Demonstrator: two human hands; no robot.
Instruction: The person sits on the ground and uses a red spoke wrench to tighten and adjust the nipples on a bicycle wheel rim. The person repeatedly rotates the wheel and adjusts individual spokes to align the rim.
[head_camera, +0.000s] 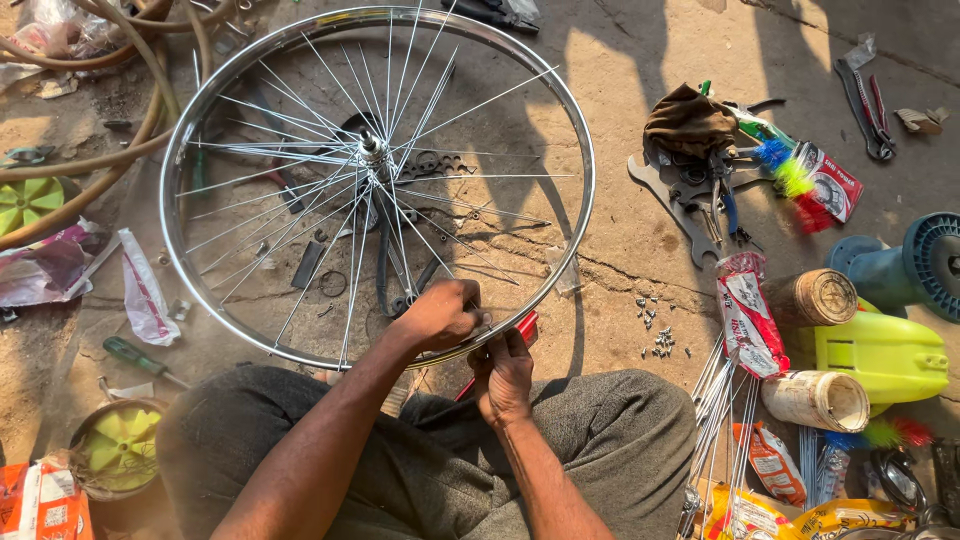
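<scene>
While propped upright on the dusty concrete floor (620, 90) just ahead of the knees, bicycle wheel (215, 90) with shiny metal rim, thin spokes fanning out from the hub (372, 152). At the rim's near edge, left hand (438, 315) reaching in between the spokes, fingers curled tight around something small at the rim, too small to tell what. Just below and touching the rim from outside, right hand (503, 375) closed on a red-handled tool (522, 328), red tip poking up past the fingers against the rim. Behind the wheel, seen through the spokes, a scatter of small dark parts and a black ring. Off to the left, rubber tubing (120, 150) looped near the rim, a green-handled screwdriver (135, 357) lying apart, and a small yellow plastic wheel (122, 447) by the knee. Off to the right, a little heap of spoke nipples (655, 325) near the rim, a flat wrench (672, 205) under a brown rag (688, 120), a bundle of loose spokes (722, 400) in a red-and-white wrapper, and pliers (868, 105) well apart.
</scene>
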